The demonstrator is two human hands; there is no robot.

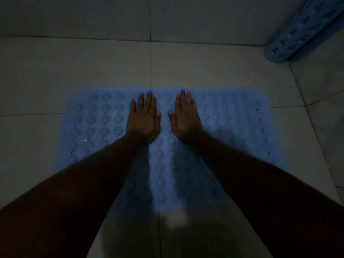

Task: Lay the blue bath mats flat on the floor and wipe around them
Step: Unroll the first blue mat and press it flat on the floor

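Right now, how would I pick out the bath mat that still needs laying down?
Look to the far right corner where the tiled floor meets the wall. A second blue mat leans there, curled into a roll. The flat mat under both hands lies spread out; this one does not.

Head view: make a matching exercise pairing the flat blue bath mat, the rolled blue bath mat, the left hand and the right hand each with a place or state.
1. flat blue studded bath mat
2. rolled blue bath mat
3. left hand
4. right hand

A. palm down, right of the mat's middle
B. spread on the tiled floor
C. propped in the far right corner
D. palm down, left of the mat's middle

Pairs: 1-B, 2-C, 3-D, 4-A
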